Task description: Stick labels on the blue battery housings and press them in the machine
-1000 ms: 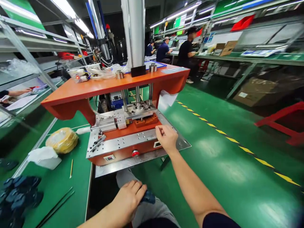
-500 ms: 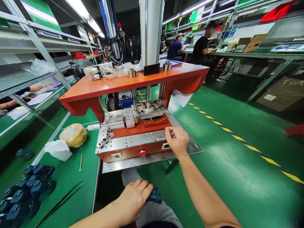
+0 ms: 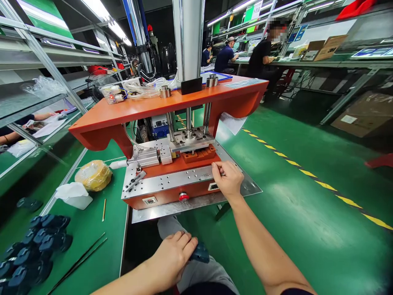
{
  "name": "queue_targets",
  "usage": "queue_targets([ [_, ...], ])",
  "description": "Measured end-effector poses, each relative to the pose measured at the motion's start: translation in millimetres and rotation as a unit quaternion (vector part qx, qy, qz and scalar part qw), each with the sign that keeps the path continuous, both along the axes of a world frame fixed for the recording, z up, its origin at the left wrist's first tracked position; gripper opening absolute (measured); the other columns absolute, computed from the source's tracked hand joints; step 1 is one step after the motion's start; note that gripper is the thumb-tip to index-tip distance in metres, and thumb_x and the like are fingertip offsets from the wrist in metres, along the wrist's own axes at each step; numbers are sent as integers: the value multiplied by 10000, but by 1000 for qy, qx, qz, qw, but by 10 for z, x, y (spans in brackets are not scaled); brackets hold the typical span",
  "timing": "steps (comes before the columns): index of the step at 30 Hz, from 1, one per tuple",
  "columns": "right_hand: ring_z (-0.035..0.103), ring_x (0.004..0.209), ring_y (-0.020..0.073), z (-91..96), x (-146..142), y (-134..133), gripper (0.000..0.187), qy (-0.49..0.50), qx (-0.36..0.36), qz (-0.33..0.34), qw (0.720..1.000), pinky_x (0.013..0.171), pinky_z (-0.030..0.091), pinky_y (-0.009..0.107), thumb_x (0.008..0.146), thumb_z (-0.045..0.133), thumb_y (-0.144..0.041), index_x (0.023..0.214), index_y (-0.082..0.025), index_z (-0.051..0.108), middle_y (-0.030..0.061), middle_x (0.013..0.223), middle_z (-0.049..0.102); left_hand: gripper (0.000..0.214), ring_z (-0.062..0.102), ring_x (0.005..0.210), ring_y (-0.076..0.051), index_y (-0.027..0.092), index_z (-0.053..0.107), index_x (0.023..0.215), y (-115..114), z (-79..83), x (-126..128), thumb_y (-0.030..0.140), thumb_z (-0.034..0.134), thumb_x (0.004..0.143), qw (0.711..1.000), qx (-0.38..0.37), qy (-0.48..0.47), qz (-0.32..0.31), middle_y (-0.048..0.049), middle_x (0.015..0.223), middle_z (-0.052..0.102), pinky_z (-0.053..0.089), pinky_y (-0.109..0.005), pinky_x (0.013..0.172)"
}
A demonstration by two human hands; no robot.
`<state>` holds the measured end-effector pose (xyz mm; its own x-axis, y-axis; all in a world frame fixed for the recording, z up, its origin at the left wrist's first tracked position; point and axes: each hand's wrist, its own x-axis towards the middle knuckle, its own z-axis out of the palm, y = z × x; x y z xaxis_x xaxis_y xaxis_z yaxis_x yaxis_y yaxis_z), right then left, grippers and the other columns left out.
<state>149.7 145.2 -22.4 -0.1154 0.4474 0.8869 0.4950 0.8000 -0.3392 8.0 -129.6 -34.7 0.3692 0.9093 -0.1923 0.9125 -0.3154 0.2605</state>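
Note:
My left hand (image 3: 175, 256) is low in front of me over my lap, its fingers wrapped around a dark blue plastic part (image 3: 201, 253); most of that part is hidden under the hand. Curled into a loose fist, my right hand (image 3: 229, 178) rests at the right front edge of the press base (image 3: 172, 180); nothing shows between its fingers. Behind this fist, a steel press plate (image 3: 192, 141) on guide rods is down close to an orange grooved block (image 3: 199, 155). A red button (image 3: 183, 196) is on the base's front face.
On the green bench at left are several dark blue parts (image 3: 46, 237), black tweezers (image 3: 76, 262), a thin yellow stick (image 3: 104, 209), a white paper-lined container (image 3: 73, 194) and wrapped yellow tape rolls (image 3: 93, 175). The orange press top (image 3: 144, 106) overhangs the base. Co-workers sit farther back.
The view has shifted slightly, so the press appears a little farther left and higher. Both hands keep their poses, and the press plate looks the same.

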Motion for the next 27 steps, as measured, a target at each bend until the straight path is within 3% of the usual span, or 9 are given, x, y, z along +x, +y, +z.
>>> queue_targets([
  [6,506,563,148,-16,7,2,249,-4,-6,1,1000,597,388,288,962,586,-250,719,-205,621,-9,590,547,666,577,1181,-319,159,359,1489,-13,-44,-4,179,555,854,1000,10,-16,4,-152,1401,582,539,-448,980],
  [16,516,567,149,-31,9,7,228,-3,-9,1,1000,606,400,288,951,597,-247,730,-208,635,-9,591,557,705,574,1220,-306,186,312,1520,-4,69,-4,164,578,868,998,36,-50,28,-151,1431,571,526,-433,1034],
  [27,518,573,149,-6,16,-4,196,3,5,15,1000,611,402,285,948,600,-217,756,-205,634,-10,608,567,688,579,1236,-325,183,323,1521,-8,46,-16,162,571,880,999,24,-33,34,-156,1454,561,534,-460,1031],
])
